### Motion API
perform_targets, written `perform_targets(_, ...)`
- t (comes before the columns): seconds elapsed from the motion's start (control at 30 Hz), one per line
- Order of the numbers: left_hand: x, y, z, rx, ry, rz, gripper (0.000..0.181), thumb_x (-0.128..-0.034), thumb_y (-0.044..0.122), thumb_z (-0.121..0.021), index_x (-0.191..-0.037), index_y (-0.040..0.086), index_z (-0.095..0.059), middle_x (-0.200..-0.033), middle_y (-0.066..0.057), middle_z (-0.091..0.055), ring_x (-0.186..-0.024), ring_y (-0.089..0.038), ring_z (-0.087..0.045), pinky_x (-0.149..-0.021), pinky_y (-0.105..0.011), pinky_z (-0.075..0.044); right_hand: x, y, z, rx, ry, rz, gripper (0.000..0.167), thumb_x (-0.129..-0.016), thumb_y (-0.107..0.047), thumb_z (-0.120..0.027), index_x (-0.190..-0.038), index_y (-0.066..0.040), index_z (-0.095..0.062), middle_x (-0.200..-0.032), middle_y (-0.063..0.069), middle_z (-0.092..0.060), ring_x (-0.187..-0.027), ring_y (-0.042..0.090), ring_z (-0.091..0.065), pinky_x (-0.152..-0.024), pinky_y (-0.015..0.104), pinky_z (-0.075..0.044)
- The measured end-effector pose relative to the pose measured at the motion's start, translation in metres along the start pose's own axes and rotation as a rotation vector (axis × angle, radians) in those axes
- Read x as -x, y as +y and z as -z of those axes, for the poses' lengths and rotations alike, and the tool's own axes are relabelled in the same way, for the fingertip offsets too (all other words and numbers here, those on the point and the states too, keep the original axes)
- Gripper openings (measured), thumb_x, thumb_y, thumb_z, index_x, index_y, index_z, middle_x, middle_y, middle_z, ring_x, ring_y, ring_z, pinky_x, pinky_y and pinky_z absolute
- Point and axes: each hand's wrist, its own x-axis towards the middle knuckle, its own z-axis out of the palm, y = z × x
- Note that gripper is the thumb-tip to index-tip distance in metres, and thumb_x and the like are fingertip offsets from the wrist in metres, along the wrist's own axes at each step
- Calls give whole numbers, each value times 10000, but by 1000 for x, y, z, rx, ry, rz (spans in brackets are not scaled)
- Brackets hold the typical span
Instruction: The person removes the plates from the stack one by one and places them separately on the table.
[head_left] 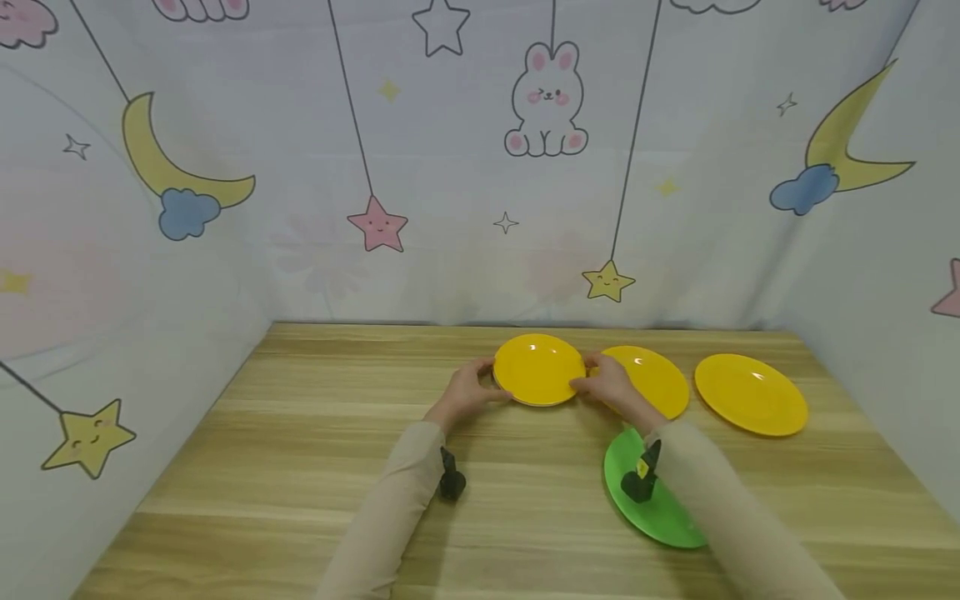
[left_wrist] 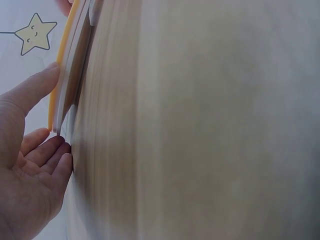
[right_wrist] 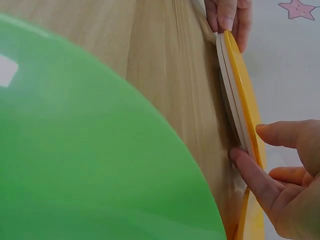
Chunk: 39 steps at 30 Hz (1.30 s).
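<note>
A round yellow plate [head_left: 538, 368] is at the back middle of the table, between both hands. In the right wrist view, white plate-like rims [right_wrist: 235, 95] show stacked beneath it. My left hand [head_left: 467, 392] holds the stack's left edge, its thumb [left_wrist: 42, 85] against the yellow rim and the other fingers lower down. On the opposite edge, my right hand [head_left: 611, 385] pinches the stack, thumb on the yellow rim and a finger [right_wrist: 250, 172] under the white layers. A second yellow plate [head_left: 656, 383] lies partly behind the right hand.
Farther right lies a third yellow plate [head_left: 750, 396]. A larger green plate [head_left: 663, 521] sits nearer, partly covered by the right forearm. Printed fabric walls [head_left: 450, 167] stand around the back and sides of the wooden table [head_left: 300, 467].
</note>
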Motion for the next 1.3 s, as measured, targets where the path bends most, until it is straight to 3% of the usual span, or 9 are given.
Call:
perform_targets(0.17, 0, 2, -1, 11, -4, -3, 710, -731, 228, -765, -1323, 20, -433, -1341, -119, -460, -1266, -239, -380, -1068, -365, -286, -1, 1, -4, -105, -35, -34, 659, -826, -14, -618, -1381, 74, -274, -1366, 282, -334, -721, 154, -603, -653, 274, -552)
perform_targets(0.57, -3, 4, -1, 20, 5, 41, 697, -742, 270, -752, -1316, 21, -445, -1337, -113, -466, -1269, -246, -375, -1073, -380, -275, -1, 2, -7, -181, -24, -103, 712, -828, -20, -628, -1415, 23, -227, -1425, 245, -264, -688, 116, -585, -621, 248, -549)
perform_targets(0.73, -4, 7, -3, 64, 40, 63, 636, -763, 232, -735, -1291, 0, -468, -1298, -125, -502, -1227, -249, -427, -1048, -368, -320, 0, 2, -6, -208, -19, -110, 716, -828, -12, -627, -1417, 22, -220, -1442, 240, -234, -695, 107, -598, -631, 253, -551)
perform_targets(1.0, -4, 9, -6, 104, 118, 102, 553, -750, 192, -745, -1224, -1, -535, -1162, -112, -585, -971, -207, -583, -832, -298, -500, 2, 2, -7, -221, -25, -109, 703, -829, 1, -622, -1414, 19, -231, -1438, 249, -239, -735, 115, -597, -643, 259, -551)
perform_targets(1.3, -7, 8, -14, 85, 162, 102, 572, -708, 219, -779, -1189, 8, -552, -1134, -113, -589, -987, -200, -577, -853, -304, -490, 2, 3, -9, -220, -19, -115, 701, -831, -8, -625, -1419, -6, -243, -1435, 230, -262, -712, 115, -596, -638, 258, -551)
